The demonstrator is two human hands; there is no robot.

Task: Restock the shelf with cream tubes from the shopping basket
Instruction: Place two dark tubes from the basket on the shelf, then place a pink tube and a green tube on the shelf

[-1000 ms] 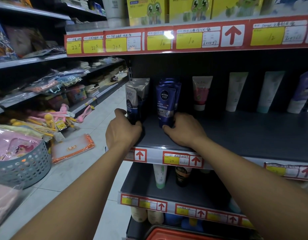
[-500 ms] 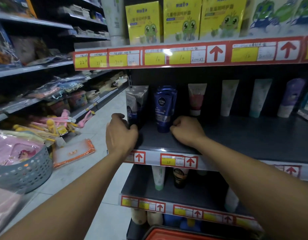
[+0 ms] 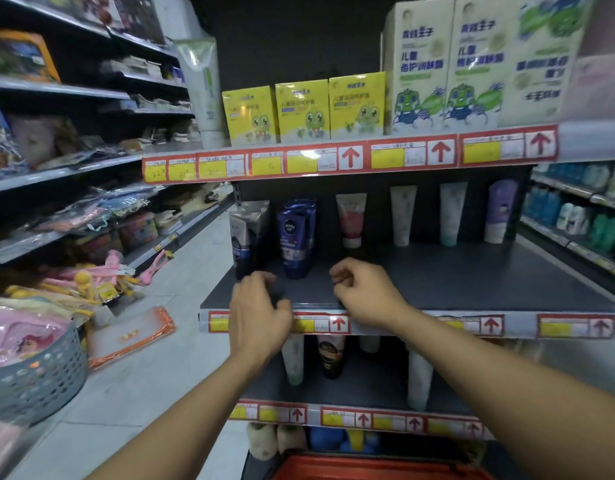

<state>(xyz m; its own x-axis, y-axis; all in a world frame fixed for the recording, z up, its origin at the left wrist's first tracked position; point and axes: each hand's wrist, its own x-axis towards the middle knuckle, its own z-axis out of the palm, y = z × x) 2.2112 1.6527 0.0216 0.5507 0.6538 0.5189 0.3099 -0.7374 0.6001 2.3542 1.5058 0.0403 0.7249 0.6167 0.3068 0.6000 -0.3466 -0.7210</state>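
On the dark middle shelf point(image 3: 472, 282) stand a row of grey-and-blue tubes point(image 3: 245, 233) at the left end and a row of dark blue Nivea Men tubes point(image 3: 295, 237) beside it. My left hand point(image 3: 257, 317) hovers at the shelf's front edge, fingers loosely curled, holding nothing. My right hand point(image 3: 365, 292) is a little in front of the blue tubes, fingers loosely curled and empty. Neither hand touches a tube. The red shopping basket point(image 3: 375, 469) shows only its rim at the bottom edge.
A pink tube point(image 3: 351, 220), two white tubes point(image 3: 403, 216) and a purple tube point(image 3: 500, 213) stand at the shelf's back. Yellow boxes point(image 3: 302, 110) fill the shelf above. More tubes stand on the lower shelf point(image 3: 333, 386). A grey basket point(image 3: 32, 379) sits on the floor at left.
Both hands have let go of the tubes and pulled back toward the shelf's front edge. The view has tilted upward, showing more of the upper shelf.
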